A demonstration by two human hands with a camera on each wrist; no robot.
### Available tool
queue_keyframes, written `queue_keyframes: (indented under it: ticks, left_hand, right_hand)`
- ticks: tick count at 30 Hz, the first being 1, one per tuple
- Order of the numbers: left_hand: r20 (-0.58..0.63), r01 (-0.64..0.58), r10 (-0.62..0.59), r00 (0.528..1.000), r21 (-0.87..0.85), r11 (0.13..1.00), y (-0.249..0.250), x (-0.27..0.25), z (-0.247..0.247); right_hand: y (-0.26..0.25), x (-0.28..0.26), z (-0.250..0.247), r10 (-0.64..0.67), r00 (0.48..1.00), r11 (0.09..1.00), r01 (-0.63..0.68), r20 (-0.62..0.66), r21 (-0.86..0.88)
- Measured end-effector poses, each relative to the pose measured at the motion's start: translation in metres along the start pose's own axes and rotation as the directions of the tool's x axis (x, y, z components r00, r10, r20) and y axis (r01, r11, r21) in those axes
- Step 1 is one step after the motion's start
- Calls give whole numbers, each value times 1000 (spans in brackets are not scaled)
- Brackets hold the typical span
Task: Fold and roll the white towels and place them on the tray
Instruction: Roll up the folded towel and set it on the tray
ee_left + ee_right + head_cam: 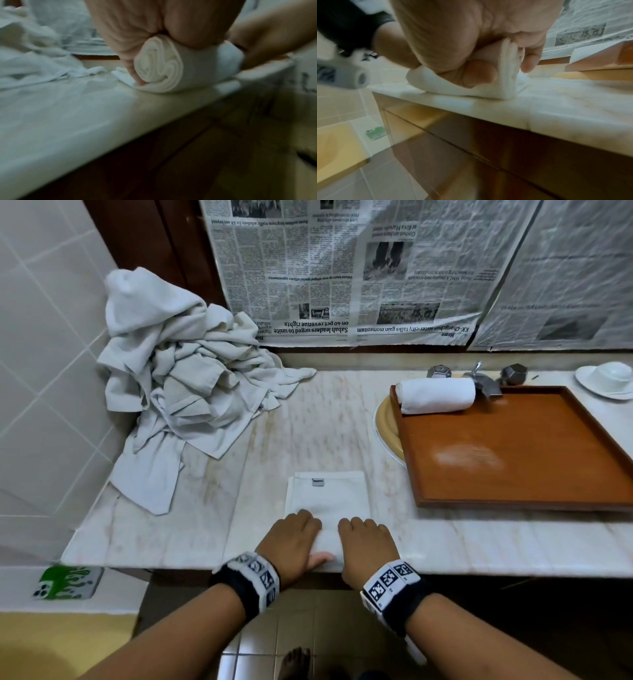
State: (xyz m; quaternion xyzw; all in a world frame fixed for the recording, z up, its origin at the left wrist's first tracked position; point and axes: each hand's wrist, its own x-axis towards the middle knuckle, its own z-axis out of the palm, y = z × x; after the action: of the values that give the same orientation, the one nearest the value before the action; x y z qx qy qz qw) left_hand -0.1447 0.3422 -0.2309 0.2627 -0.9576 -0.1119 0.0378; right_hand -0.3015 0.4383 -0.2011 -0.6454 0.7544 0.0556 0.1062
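Both hands work side by side at the near edge of the marble surface [205,508]: the left hand [291,542] and the right hand [368,546] each have fingers curled over and thumb tucked under the rolled end of a folded white towel [329,498], clamped on it. The left wrist view shows a tight spiral already wound at that end, while the head view shows the flat remainder stretching away from the person, its small label at the far edge. So this roll looks begun but well short of finished. One rolled towel [436,396] already lies in the far left corner of the brown wooden tray [513,501], which sits to the right over the sink, just in front of the faucet [481,381]. A large heap of unfolded towels [178,385] waits in the left corner against the tiled wall, so most of the job seems left. Newspaper [342,268] covers the wall behind, a white cup and saucer [608,380] stand at the far right, and a green phone [66,582] rests low on the left. Nothing blocks the path from towel to tray.
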Motion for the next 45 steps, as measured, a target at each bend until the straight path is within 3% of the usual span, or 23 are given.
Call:
queue_keyframes:
  ticks: [3,7,8,10,12,17,20,22,24,26,29,34,36,39,43,45]
  left_hand:
    - [-95,-36,57,994,209,977,6,-25,24]
    - [-99,114,-102,990,121,986,11,-26,15]
    - [-51,148,-144,988,69,987,11,-20,6]
    - [102,209,-204,974,-45,977,5,-10,-5]
    - [197,240,-208,958,-157,958,-3,-1,-9]
    - [341,311,-202,918,-304,900,-14,13,-20]
    - [377,319,-194,906,-304,898,-10,17,-26]
    - [326,316,-227,918,-251,915,-3,14,-25]
    - [56,177,-174,983,-59,982,2,5,-18]
    - [-126,49,-34,991,114,992,9,-10,-7]
    - [-157,-60,103,982,257,965,22,-29,17]
    - [-33,73,-68,997,197,978,17,-21,12]
    - [72,90,-101,992,151,985,13,-9,-4]
    - [245,134,-135,960,21,991,4,7,-15]
    - [338,189,-91,937,-270,944,-11,23,-29]
    - [387,202,-74,919,-303,931,-13,27,-30]
  right_hand:
    - [6,10,-10,-22,997,999,19,79,49]
    - [11,23,-17,-30,973,998,15,231,63]
    - [10,23,-18,-17,971,999,4,238,54]
    - [4,17,-14,20,983,1000,-22,180,9]
    - [-5,4,-6,45,998,998,-43,39,-39]
    - [-17,-26,27,76,982,995,-86,-173,-50]
    - [-15,-28,23,103,987,994,-105,-120,-10]
    - [-13,-24,10,108,994,994,-108,-25,10]
    - [-6,-16,3,56,998,998,-56,26,14]
    - [-1,-8,-5,37,997,996,-42,60,76]
    - [6,7,-18,10,983,993,-31,184,112]
    - [8,23,-26,6,947,997,-30,320,68]
    - [4,18,-22,46,959,997,-61,281,45]
    - [-5,1,-12,86,995,996,-85,46,-24]
    - [-17,-24,14,93,980,995,-99,-178,-23]
    - [-15,-27,25,120,970,992,-123,-210,0]
